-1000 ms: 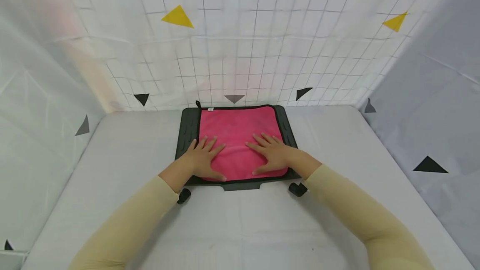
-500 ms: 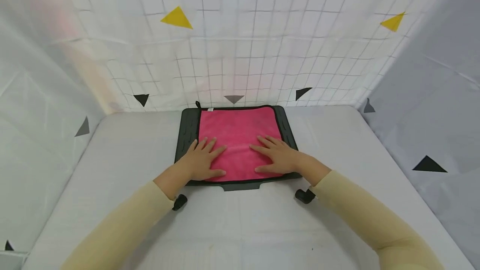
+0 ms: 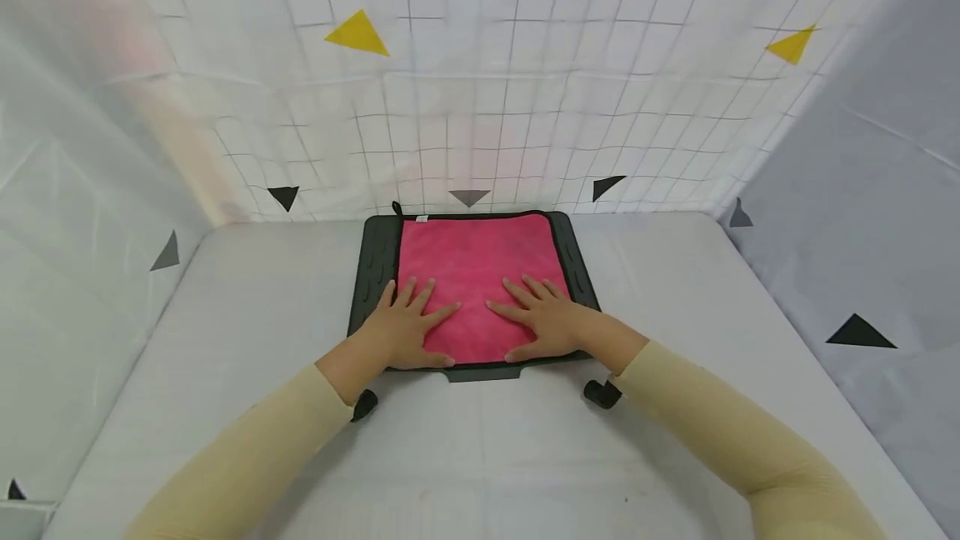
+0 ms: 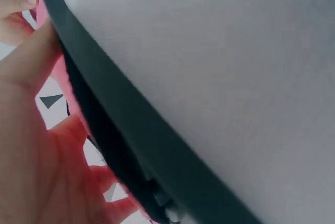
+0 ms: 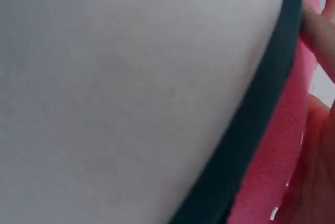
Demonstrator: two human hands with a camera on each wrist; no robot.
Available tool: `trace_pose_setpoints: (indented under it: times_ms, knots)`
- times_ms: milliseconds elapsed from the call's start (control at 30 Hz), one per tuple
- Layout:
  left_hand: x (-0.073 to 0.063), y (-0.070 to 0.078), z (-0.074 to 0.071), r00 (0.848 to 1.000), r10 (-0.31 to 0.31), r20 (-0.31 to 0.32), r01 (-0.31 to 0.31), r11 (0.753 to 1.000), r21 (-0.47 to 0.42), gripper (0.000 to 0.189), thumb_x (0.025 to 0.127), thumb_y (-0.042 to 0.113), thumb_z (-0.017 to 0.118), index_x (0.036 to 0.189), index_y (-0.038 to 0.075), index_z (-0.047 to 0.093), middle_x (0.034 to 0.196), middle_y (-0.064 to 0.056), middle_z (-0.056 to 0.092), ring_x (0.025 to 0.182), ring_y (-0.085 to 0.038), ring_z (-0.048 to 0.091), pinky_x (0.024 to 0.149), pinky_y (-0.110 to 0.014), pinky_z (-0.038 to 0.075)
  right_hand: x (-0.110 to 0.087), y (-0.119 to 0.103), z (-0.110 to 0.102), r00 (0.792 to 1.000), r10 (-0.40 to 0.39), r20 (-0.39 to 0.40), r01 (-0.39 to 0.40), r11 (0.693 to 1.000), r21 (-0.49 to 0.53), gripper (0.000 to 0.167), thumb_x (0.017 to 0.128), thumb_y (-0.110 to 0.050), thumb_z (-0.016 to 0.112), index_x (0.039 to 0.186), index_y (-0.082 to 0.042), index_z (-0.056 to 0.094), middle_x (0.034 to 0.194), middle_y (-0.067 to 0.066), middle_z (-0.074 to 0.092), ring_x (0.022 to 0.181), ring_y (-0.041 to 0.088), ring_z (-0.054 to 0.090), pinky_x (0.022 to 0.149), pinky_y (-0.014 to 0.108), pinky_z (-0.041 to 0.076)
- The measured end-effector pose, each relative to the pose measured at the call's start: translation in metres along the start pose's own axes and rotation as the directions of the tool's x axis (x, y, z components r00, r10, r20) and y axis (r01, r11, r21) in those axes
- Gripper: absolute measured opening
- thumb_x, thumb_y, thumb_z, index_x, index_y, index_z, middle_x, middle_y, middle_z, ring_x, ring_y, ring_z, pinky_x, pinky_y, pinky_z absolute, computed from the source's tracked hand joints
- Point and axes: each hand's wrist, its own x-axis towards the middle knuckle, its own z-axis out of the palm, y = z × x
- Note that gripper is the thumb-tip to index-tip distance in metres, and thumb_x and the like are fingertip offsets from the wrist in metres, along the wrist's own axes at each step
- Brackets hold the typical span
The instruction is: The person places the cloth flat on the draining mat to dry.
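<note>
A pink cloth (image 3: 480, 252) with black edging lies spread on a dark grey tray-like board (image 3: 377, 261). A small white tag and a black loop show at its far left corner. My left hand (image 3: 401, 332) rests on the near left of the cloth, fingers spread and straight. On the near right, my right hand (image 3: 551, 325) lies the same way, its thumb by the near edge. In the left wrist view the left hand (image 4: 47, 145) is beside the board's edge (image 4: 131, 109). The right wrist view shows the right hand (image 5: 316, 161) against the cloth (image 5: 277, 140).
The board stands on a white-covered table (image 3: 480, 457). Behind it rises a white gridded curtain (image 3: 465, 90) with yellow and black triangle markers. A grey-white side sheet (image 3: 862, 232) closes off the right. Black wrist cameras (image 3: 602, 394) hang under the sleeves.
Both hands have shifted slightly over the cloth; the right one moved outward, then back toward the middle and a little nearer. The cloth and board stay in place.
</note>
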Motion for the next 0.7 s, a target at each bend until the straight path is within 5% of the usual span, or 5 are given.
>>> trace_pose_setpoints:
  times_ms: [133,300,500,700]
  knots:
    - [-0.003,-0.004,-0.006,0.999,-0.010,-0.033,0.010,1.000,-0.001,0.081,0.089,0.077,0.047,0.157,0.035,0.033,0.167,-0.015,0.009,0.151,-0.045,0.003,0.118,-0.064,0.000,-0.006,0.008,-0.006,0.999,0.020,-0.047,-0.016,0.998,0.068,0.084,0.090,-0.074,0.048,0.160,-0.035,0.023,0.168,0.011,0.004,0.152,0.042,0.001,0.117,0.065,0.011]
    - [-0.006,-0.013,-0.011,0.993,-0.064,-0.104,0.064,0.998,0.001,0.071,0.095,0.069,0.045,0.154,0.030,0.041,0.166,-0.017,0.015,0.151,-0.046,0.008,0.118,-0.065,0.004,-0.010,0.023,-0.009,0.977,0.141,-0.160,-0.123,0.985,0.121,0.081,0.094,-0.067,0.049,0.160,-0.024,0.028,0.166,0.019,0.011,0.150,0.047,0.006,0.114,0.070,0.013]
    - [-0.012,-0.022,-0.002,0.986,-0.159,-0.059,0.158,0.987,-0.030,0.086,0.090,0.073,0.050,0.159,0.026,0.030,0.165,-0.022,0.010,0.149,-0.050,0.005,0.115,-0.069,0.002,-0.016,0.029,-0.005,0.971,0.225,-0.086,-0.219,0.973,0.073,0.092,0.090,-0.072,0.053,0.161,-0.022,0.022,0.165,0.021,0.012,0.149,0.049,0.007,0.113,0.071,0.013]
    - [-0.019,-0.030,0.000,0.985,-0.169,-0.039,0.166,0.984,-0.069,0.098,0.084,0.077,0.055,0.160,0.023,0.027,0.165,-0.024,0.012,0.149,-0.052,0.007,0.114,-0.071,0.003,-0.028,0.038,-0.006,0.979,0.197,-0.050,-0.194,0.979,0.071,0.099,0.086,-0.070,0.061,0.161,-0.019,0.020,0.165,0.021,0.012,0.149,0.050,0.007,0.113,0.070,0.014]
